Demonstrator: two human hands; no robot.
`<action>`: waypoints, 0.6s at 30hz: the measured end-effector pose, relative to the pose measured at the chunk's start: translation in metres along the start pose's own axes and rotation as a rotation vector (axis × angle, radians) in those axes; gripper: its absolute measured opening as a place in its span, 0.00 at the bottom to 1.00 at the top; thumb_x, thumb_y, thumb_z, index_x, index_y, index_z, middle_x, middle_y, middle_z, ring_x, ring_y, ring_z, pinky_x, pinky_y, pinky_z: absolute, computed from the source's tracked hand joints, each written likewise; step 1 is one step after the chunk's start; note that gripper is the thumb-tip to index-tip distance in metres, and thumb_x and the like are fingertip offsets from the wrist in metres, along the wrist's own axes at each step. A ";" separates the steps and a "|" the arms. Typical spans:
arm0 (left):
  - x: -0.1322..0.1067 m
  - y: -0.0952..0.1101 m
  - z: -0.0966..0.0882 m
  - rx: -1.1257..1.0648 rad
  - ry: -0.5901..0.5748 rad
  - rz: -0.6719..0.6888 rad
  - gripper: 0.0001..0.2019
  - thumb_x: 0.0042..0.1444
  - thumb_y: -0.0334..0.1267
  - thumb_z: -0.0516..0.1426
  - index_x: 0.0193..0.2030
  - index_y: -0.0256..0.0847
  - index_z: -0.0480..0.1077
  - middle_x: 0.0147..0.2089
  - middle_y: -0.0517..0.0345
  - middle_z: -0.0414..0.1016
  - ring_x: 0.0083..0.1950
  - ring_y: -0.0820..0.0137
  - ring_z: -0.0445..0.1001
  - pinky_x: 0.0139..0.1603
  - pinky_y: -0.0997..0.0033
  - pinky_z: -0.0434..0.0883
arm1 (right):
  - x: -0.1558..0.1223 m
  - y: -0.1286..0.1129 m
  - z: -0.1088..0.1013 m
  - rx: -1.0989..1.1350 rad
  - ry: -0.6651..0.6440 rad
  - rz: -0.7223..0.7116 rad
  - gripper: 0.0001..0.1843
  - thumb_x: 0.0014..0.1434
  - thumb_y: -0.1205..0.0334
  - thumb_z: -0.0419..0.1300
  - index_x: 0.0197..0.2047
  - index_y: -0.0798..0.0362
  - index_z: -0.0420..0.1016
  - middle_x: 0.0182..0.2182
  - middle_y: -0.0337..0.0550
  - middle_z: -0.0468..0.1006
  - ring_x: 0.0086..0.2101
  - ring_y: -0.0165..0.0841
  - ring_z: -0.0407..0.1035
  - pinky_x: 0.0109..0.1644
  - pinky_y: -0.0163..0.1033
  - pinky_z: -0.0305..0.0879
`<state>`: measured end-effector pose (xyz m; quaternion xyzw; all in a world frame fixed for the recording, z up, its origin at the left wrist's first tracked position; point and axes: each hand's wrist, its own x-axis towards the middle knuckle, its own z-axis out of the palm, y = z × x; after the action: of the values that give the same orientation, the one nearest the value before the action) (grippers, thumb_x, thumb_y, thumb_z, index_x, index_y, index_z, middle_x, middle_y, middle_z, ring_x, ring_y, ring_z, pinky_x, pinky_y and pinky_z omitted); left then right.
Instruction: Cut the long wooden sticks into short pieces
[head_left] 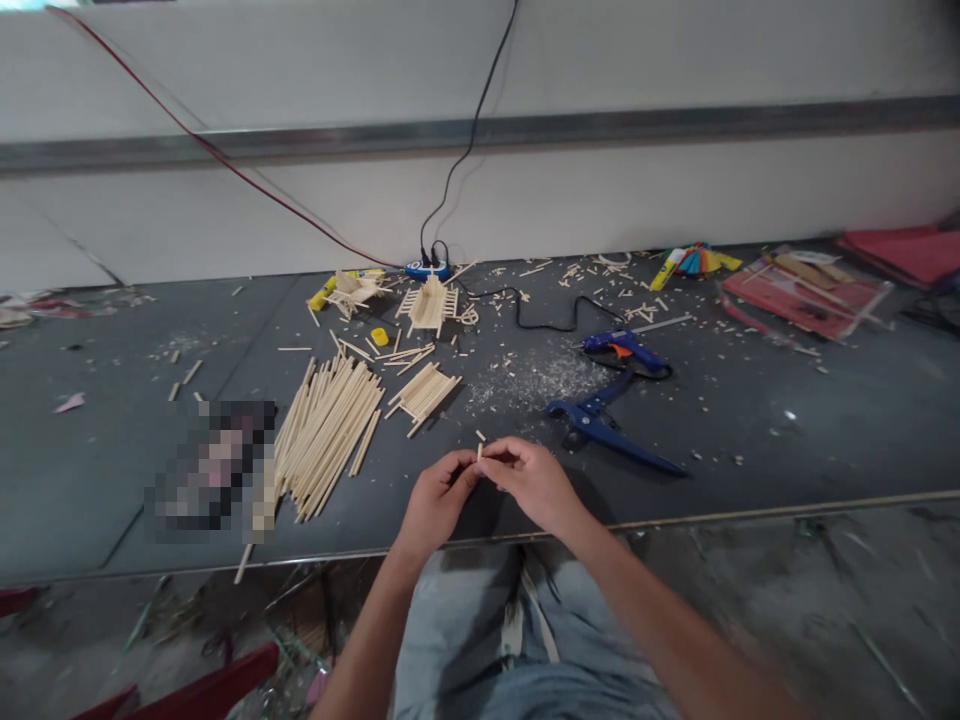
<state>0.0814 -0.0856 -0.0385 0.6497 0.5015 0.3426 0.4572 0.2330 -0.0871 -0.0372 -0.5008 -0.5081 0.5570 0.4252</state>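
Note:
My left hand and my right hand meet over the front of the dark table, fingers pinched together. Between their fingertips stands a short piece of wooden stick, gripped from both sides. Just beyond it lies another small stick piece. To the left of my hands is a small panel of glued sticks, and further left a big pile of long wooden sticks. A blue cutter lies with its handles spread, right of my right hand, and a blue glue gun rests behind it.
Stick-built models stand at the back near a blue power strip with cables. A yellow cap and scattered scraps lie around. Red packets are at the back right. A blurred-out object lies left of the pile.

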 end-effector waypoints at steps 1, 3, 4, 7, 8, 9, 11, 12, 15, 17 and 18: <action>0.000 0.001 0.000 0.007 0.005 -0.006 0.12 0.55 0.42 0.52 0.41 0.39 0.72 0.36 0.58 0.75 0.38 0.70 0.71 0.40 0.74 0.66 | 0.000 0.000 0.000 0.002 0.003 0.006 0.09 0.49 0.57 0.59 0.34 0.51 0.74 0.29 0.40 0.75 0.28 0.31 0.68 0.30 0.35 0.62; 0.000 0.002 0.000 0.019 0.011 -0.018 0.12 0.54 0.42 0.53 0.39 0.39 0.72 0.35 0.58 0.75 0.37 0.70 0.71 0.39 0.74 0.66 | 0.000 -0.001 -0.001 0.000 0.010 0.020 0.09 0.49 0.58 0.59 0.33 0.51 0.74 0.29 0.40 0.76 0.29 0.31 0.68 0.31 0.35 0.63; 0.000 0.002 0.001 0.023 0.012 -0.023 0.11 0.54 0.42 0.53 0.38 0.39 0.72 0.35 0.58 0.75 0.37 0.70 0.71 0.39 0.74 0.66 | 0.000 -0.002 -0.001 -0.001 0.012 0.029 0.08 0.49 0.58 0.59 0.33 0.51 0.74 0.29 0.40 0.76 0.28 0.31 0.68 0.31 0.35 0.63; 0.000 0.000 0.003 -0.023 0.033 -0.036 0.10 0.52 0.42 0.55 0.37 0.39 0.71 0.35 0.58 0.75 0.37 0.70 0.72 0.39 0.74 0.67 | 0.000 -0.004 -0.001 0.001 0.018 0.057 0.09 0.49 0.58 0.58 0.33 0.52 0.73 0.28 0.40 0.75 0.28 0.31 0.67 0.30 0.35 0.62; 0.000 -0.001 0.003 -0.059 0.054 -0.042 0.10 0.51 0.42 0.56 0.37 0.38 0.70 0.34 0.58 0.75 0.36 0.71 0.72 0.38 0.74 0.67 | 0.000 -0.005 -0.001 0.000 0.021 0.062 0.09 0.49 0.58 0.58 0.33 0.52 0.73 0.27 0.40 0.75 0.27 0.30 0.67 0.29 0.35 0.62; 0.000 -0.002 0.004 -0.092 0.078 -0.050 0.10 0.50 0.41 0.57 0.37 0.38 0.70 0.33 0.58 0.74 0.35 0.71 0.72 0.37 0.75 0.67 | 0.000 -0.005 -0.001 -0.003 0.023 0.064 0.09 0.49 0.58 0.58 0.33 0.52 0.73 0.26 0.39 0.74 0.25 0.29 0.66 0.29 0.34 0.62; 0.000 -0.004 0.004 -0.111 0.115 -0.063 0.10 0.49 0.41 0.58 0.35 0.37 0.69 0.30 0.59 0.73 0.32 0.73 0.71 0.33 0.76 0.67 | 0.000 -0.005 -0.001 0.003 0.020 0.070 0.09 0.49 0.58 0.58 0.33 0.53 0.73 0.24 0.38 0.72 0.23 0.28 0.64 0.27 0.34 0.60; 0.000 -0.004 0.004 -0.096 0.120 -0.065 0.09 0.48 0.41 0.59 0.33 0.37 0.69 0.29 0.60 0.73 0.31 0.73 0.70 0.32 0.77 0.67 | 0.000 -0.005 -0.001 0.014 0.018 0.077 0.09 0.49 0.58 0.58 0.32 0.53 0.72 0.23 0.37 0.72 0.22 0.27 0.63 0.26 0.33 0.59; -0.001 -0.003 0.003 -0.052 0.088 -0.057 0.08 0.49 0.41 0.58 0.31 0.37 0.71 0.29 0.59 0.74 0.32 0.72 0.71 0.35 0.76 0.67 | 0.000 -0.002 -0.001 0.070 0.014 0.101 0.09 0.48 0.57 0.58 0.32 0.53 0.72 0.22 0.36 0.70 0.21 0.27 0.62 0.25 0.33 0.58; -0.001 -0.001 0.003 -0.071 0.062 -0.051 0.09 0.49 0.40 0.58 0.34 0.38 0.72 0.32 0.59 0.76 0.35 0.71 0.72 0.38 0.74 0.68 | 0.001 0.000 -0.002 0.101 0.023 0.110 0.10 0.48 0.56 0.59 0.31 0.53 0.71 0.22 0.37 0.70 0.21 0.26 0.62 0.24 0.32 0.58; -0.001 -0.001 0.003 -0.086 0.049 -0.049 0.09 0.49 0.40 0.58 0.35 0.38 0.72 0.33 0.58 0.76 0.35 0.71 0.73 0.39 0.74 0.69 | 0.001 0.001 -0.003 0.116 0.029 0.115 0.10 0.48 0.56 0.59 0.31 0.54 0.71 0.22 0.37 0.70 0.21 0.26 0.61 0.24 0.32 0.58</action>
<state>0.0841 -0.0872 -0.0402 0.6084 0.5134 0.3682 0.4804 0.2355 -0.0856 -0.0380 -0.5118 -0.4389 0.6018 0.4281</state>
